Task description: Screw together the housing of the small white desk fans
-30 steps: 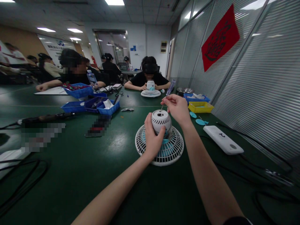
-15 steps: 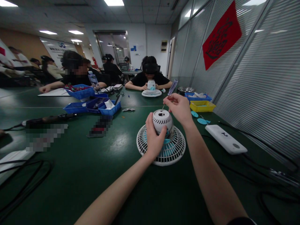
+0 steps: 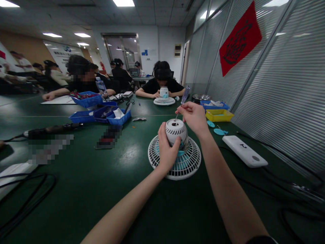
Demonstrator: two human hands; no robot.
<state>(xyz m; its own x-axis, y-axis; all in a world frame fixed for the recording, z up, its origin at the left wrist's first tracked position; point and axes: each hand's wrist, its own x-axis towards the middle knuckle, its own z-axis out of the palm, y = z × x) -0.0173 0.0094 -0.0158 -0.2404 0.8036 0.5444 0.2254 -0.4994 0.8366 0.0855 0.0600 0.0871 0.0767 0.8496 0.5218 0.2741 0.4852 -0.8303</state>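
A white fan [image 3: 177, 130] lies face down on the table, its round grille [image 3: 186, 173] below and the motor housing on top. My left hand [image 3: 168, 149] wraps around the housing's left and near side. In my right hand [image 3: 194, 115], the fingers pinch a screwdriver [image 3: 185, 95] with a clear purplish handle. Its shaft slants down to the top of the housing, close to a dark opening there; whether the tip sits in a screw is too small to tell. Light blue blades show through the grille.
Across the green table [image 3: 122, 189] a person [image 3: 162, 78] holds a similar fan. Blue bins [image 3: 119, 118] stand at left, a yellow tray [image 3: 219, 116] and light blue pieces [image 3: 220, 131] at right. A white power bank [image 3: 245, 151] and black cables lie near my right arm.
The screwdriver's handle has tilted slightly to the left, and my right fingers have shifted a little with it. My left hand and the fan have stayed in place.
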